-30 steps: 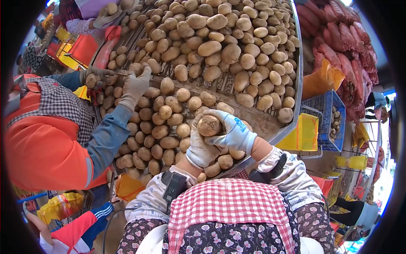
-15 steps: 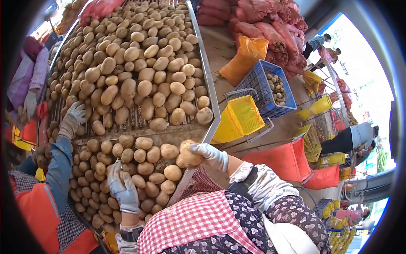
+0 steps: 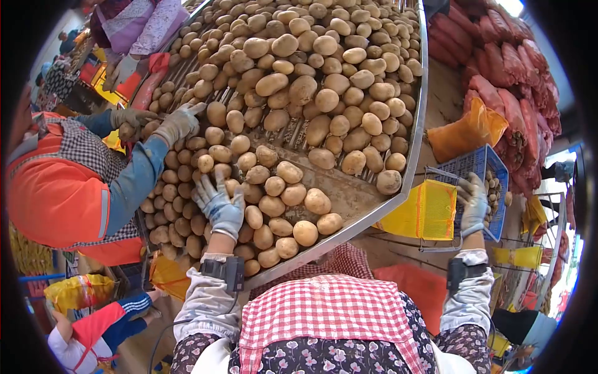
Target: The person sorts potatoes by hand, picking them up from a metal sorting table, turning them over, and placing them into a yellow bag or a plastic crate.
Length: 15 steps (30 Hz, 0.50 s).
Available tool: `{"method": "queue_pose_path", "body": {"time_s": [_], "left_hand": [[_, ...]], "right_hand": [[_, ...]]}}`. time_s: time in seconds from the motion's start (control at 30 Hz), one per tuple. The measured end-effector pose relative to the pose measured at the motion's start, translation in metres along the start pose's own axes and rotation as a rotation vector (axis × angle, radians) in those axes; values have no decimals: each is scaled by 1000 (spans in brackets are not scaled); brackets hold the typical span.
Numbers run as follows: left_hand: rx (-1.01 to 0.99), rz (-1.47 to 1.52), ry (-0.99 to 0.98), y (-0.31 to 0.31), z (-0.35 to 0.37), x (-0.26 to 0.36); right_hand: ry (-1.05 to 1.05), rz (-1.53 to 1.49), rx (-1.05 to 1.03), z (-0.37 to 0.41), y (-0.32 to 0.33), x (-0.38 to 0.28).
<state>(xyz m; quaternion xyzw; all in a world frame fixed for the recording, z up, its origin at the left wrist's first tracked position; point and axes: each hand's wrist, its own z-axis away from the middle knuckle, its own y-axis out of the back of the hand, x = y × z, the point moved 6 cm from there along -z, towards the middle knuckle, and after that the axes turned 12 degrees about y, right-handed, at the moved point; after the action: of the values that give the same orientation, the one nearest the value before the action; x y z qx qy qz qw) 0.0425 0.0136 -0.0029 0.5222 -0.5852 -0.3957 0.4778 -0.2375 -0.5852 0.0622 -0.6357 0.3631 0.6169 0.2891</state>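
Left hand (image 3: 219,206), grey-blue glove: fingers spread wide, flat on round brown potatoes (image 3: 317,201) at near end of metal sorting tabletop (image 3: 358,187). Right hand (image 3: 472,202) at rim of blue plastic mesh crate (image 3: 478,163), off tabletop's right edge; fingers curled, can't tell if holding anything. Co-worker's gloved hand (image 3: 177,123) on the pile farther up.

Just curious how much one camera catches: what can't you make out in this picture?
All from the head view:
right hand: only the glove's back shows; whether it holds anything is hidden.
left hand: its palm covers some potatoes; which it touches is hidden.
blue basket: right hand and wall hide how full it is.
red sacks: cut off by lens rim.
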Motion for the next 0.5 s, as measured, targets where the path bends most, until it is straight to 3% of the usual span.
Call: {"method": "queue_pose_path", "body": {"time_s": [0.03, 0.1, 0.13, 0.2, 0.27, 0.33, 0.37, 0.4, 0.47, 0.5], "left_hand": [[-98, 31, 27, 0, 5, 17], [-150, 178, -201, 7, 25, 42], [-194, 189, -258, 17, 38, 51], [-341, 112, -396, 34, 64, 53], [-452, 147, -444, 48, 79, 44], [-365, 67, -401, 49, 80, 17], [-270, 24, -272, 51, 79, -2], [-240, 8, -157, 57, 73, -16], [-177, 10, -9, 60, 75, -43], [-182, 38, 9, 61, 76, -47]], "right_hand": [[91, 99, -97, 37, -83, -40], [376, 200, -436, 67, -186, -42], [380, 170, -629, 81, -225, -34], [1078, 769, -678, 102, -295, -62], [1018, 908, -749, 122, -338, -30], [974, 875, -991, 146, -357, -30], [950, 913, -1130, 156, -360, -35], [871, 690, -1228, 154, -362, -45], [1105, 621, -1041, 130, -375, -69], [1203, 772, -937, 112, -386, -78]]}}
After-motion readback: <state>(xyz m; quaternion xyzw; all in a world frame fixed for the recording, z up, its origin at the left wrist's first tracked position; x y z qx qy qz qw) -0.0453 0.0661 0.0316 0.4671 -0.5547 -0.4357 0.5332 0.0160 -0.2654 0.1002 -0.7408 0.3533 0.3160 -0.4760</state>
